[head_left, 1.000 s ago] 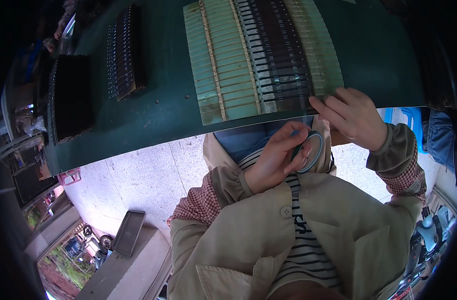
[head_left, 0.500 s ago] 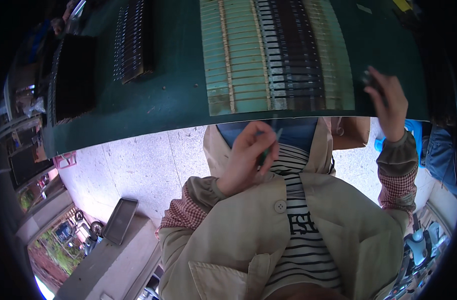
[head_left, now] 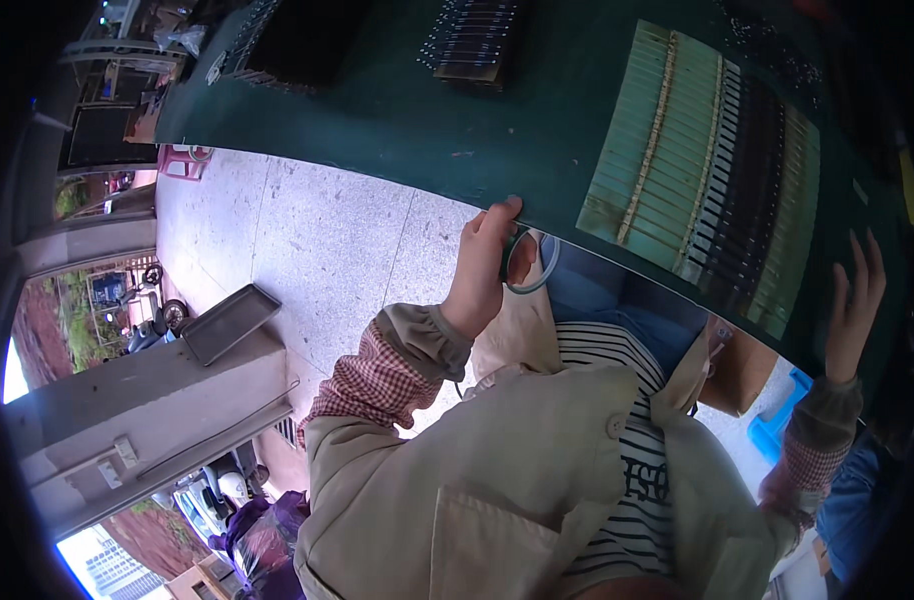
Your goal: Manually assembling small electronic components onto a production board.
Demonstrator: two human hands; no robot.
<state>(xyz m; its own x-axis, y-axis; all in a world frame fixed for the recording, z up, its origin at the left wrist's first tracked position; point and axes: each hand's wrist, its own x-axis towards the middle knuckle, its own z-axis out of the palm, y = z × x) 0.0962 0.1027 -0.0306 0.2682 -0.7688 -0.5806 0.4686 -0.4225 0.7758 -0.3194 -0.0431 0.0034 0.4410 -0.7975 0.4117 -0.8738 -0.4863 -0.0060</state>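
My left hand [head_left: 485, 265] is at the front edge of the green table [head_left: 377, 140], its thumb or fingertip resting on that edge. A thin green ring [head_left: 555, 264] that looks like a tape roll hangs in its curled fingers. To the right lies a flat panel [head_left: 667, 130] of closely set parallel strips, pale green on one side and dark in the middle, crossed by tan bands. Beside the panel's right edge, my right hand [head_left: 855, 305] is open over the table with its fingers spread. Nothing shows in it.
Farther left on the table lie a bundle of dark strips with shiny ends [head_left: 477, 40] and a black stack [head_left: 302, 45]. Below are a pink stool [head_left: 183, 162], a grey tray [head_left: 232, 322] on a ledge, a cardboard box [head_left: 745, 372] and a blue stool [head_left: 777, 412].
The view has turned, so the panel sits tilted and farther right. My left hand has moved from before my chest to the table edge. My right hand's fingers have spread.
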